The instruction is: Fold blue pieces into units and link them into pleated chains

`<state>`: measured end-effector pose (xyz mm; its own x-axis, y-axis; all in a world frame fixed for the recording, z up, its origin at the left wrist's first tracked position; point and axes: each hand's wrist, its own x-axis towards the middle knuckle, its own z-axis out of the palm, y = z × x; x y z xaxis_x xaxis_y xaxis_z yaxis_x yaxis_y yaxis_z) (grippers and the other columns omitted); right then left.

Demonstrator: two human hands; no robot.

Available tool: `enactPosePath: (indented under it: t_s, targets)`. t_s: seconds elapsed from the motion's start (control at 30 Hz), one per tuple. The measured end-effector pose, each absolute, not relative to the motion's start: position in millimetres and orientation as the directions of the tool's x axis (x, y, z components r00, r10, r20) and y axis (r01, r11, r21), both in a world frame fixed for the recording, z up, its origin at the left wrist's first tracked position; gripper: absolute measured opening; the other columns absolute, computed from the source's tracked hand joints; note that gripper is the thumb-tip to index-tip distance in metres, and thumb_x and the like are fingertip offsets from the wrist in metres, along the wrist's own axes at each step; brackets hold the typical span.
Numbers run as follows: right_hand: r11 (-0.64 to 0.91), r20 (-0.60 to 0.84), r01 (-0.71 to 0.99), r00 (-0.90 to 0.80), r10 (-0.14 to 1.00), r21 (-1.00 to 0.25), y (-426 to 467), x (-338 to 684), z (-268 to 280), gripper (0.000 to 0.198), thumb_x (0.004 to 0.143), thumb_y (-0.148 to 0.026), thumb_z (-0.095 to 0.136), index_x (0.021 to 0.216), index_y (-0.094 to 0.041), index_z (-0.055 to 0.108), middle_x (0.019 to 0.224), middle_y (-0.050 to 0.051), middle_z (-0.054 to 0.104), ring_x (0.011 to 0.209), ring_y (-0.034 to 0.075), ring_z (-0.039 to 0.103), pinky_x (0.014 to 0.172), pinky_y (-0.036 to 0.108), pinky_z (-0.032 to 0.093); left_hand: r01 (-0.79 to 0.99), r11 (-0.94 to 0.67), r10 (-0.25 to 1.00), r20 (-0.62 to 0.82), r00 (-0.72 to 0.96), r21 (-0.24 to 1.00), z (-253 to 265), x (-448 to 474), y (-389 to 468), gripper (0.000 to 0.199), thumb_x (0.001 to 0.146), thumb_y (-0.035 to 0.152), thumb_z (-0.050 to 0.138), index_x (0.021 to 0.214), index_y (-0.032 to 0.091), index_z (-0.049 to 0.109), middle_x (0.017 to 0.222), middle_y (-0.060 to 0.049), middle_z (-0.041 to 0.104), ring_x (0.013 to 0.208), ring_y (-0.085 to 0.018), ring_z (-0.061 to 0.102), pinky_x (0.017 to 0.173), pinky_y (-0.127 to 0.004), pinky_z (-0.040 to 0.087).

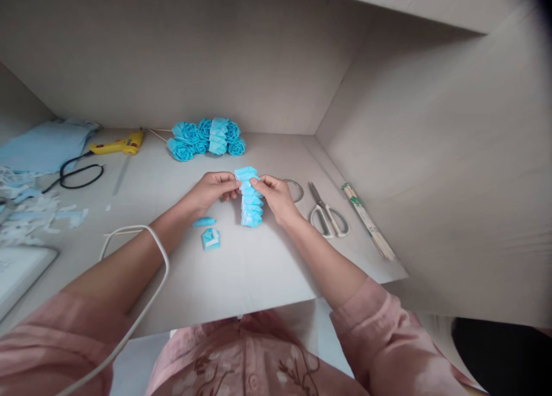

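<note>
Between both hands hangs a strip of overlapping folded light-blue pieces [251, 203], held near its upper end. My left hand [218, 186] pinches its left edge with thumb and fingers. From the other side, my right hand [276, 193] grips it, thumb pressed on the front. A loose folded blue piece with a white patch [211, 239] lies below my left hand. Beside that piece rests a small narrow blue piece [204, 222]. Farther back sits a bunch of blue crepe-paper roses [185, 140], with a similar folded strip [219, 136] lying across it.
A yellow glue gun [118, 145] with a black cord lies back left, near pale-blue sheets [47, 143] and white scraps [38, 218]. White-handled scissors [328, 215], a roll of tape [295, 191] and a pack of sticks [366, 220] lie to the right. A white cable [166, 264] loops over my left forearm.
</note>
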<state>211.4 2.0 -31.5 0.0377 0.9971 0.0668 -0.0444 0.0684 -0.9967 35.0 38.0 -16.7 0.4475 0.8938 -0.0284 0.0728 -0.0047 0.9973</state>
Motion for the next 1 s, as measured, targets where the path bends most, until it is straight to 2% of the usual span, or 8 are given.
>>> enactPosePath:
  t_s: [0.13, 0.3, 0.43, 0.6, 0.8, 0.93, 1.0]
  targets:
    - [0.092, 0.091, -0.059, 0.018, 0.996, -0.994, 2.0, 211.8, -29.9, 0.043, 0.069, -0.060, 0.069, 0.063, -0.020, 0.056, 0.062, -0.002, 0.052, 0.063, 0.012, 0.046, 0.061, 0.027, 0.038, 0.050, 0.011, 0.904, -0.031, 0.427, 0.999, -16.4, 33.7, 40.0, 0.027, 0.069, 0.038, 0.072, 0.064, 0.014, 0.062, 0.060, -0.002, 0.061, 0.054, -0.010, 0.050, 0.056, -0.024, 0.036]
    - [0.019, 0.030, -0.190, -0.053, 0.998, -0.982, 1.6, 215.1, -23.5, 0.046, 0.074, -0.065, 0.061, 0.085, -0.021, 0.067, 0.077, 0.003, 0.063, 0.073, 0.016, 0.057, 0.071, 0.031, 0.046, -0.078, 0.075, 0.926, -0.041, 0.375, 0.994, -16.4, 29.7, 43.5, 0.025, 0.067, 0.036, 0.074, 0.065, 0.015, 0.060, 0.061, -0.001, 0.061, 0.057, -0.011, 0.054, 0.055, -0.024, 0.037]
    - [0.044, 0.050, -0.101, -0.063, 0.997, -0.994, 0.2, 213.5, -22.7, 0.039, 0.069, -0.058, 0.071, 0.074, -0.020, 0.063, 0.071, 0.000, 0.058, 0.067, 0.013, 0.050, 0.064, 0.027, 0.041, -0.088, 0.092, 0.921, -0.051, 0.385, 0.992, -16.2, 30.8, 43.7, 0.027, 0.068, 0.036, 0.075, 0.066, 0.014, 0.061, 0.063, -0.002, 0.062, 0.056, -0.011, 0.055, 0.054, -0.024, 0.038]
    - [0.095, 0.094, -0.064, 0.019, 0.995, -0.993, 1.4, 213.0, -25.8, 0.035, 0.069, -0.050, 0.071, 0.066, -0.019, 0.056, 0.064, -0.003, 0.049, 0.063, 0.011, 0.043, 0.062, 0.025, 0.035, -0.109, 0.144, 0.894, -0.082, 0.441, 0.984, -15.5, 34.7, 41.0, 0.041, 0.076, 0.054, 0.067, 0.079, 0.012, 0.067, 0.073, -0.006, 0.066, 0.062, -0.014, 0.059, 0.054, -0.025, 0.039]
    - [0.112, 0.111, -0.060, 0.013, 0.994, -0.992, 2.4, 212.9, -29.3, 0.036, 0.069, -0.050, 0.072, 0.064, -0.019, 0.055, 0.063, -0.004, 0.049, 0.063, 0.011, 0.042, 0.061, 0.025, 0.035, 0.036, 0.011, 0.885, -0.027, 0.465, 0.999, -17.6, 34.4, 39.2, 0.032, 0.071, 0.043, 0.074, 0.065, 0.014, 0.062, 0.060, -0.002, 0.061, 0.055, -0.010, 0.051, 0.056, -0.025, 0.036]
    - [0.101, 0.101, -0.070, 0.013, 0.995, -0.992, 2.7, 213.4, -28.8, 0.037, 0.073, -0.054, 0.068, 0.065, -0.019, 0.058, 0.063, -0.003, 0.050, 0.062, 0.011, 0.043, 0.061, 0.026, 0.038, 0.045, -0.022, 0.894, 0.000, 0.447, 0.999, -19.1, 33.2, 40.8, 0.029, 0.072, 0.040, 0.072, 0.064, 0.015, 0.062, 0.060, -0.001, 0.061, 0.055, -0.010, 0.050, 0.057, -0.025, 0.036]
    - [0.067, 0.066, -0.108, 0.011, 0.998, -0.992, 2.6, 214.1, -26.5, 0.039, 0.072, -0.058, 0.066, 0.073, -0.020, 0.062, 0.069, -0.001, 0.056, 0.066, 0.013, 0.049, 0.064, 0.027, 0.042, 0.027, -0.022, 0.903, 0.008, 0.430, 0.999, -19.3, 32.3, 41.7, 0.028, 0.072, 0.040, 0.072, 0.063, 0.015, 0.061, 0.059, -0.001, 0.060, 0.054, -0.010, 0.050, 0.056, -0.025, 0.036]
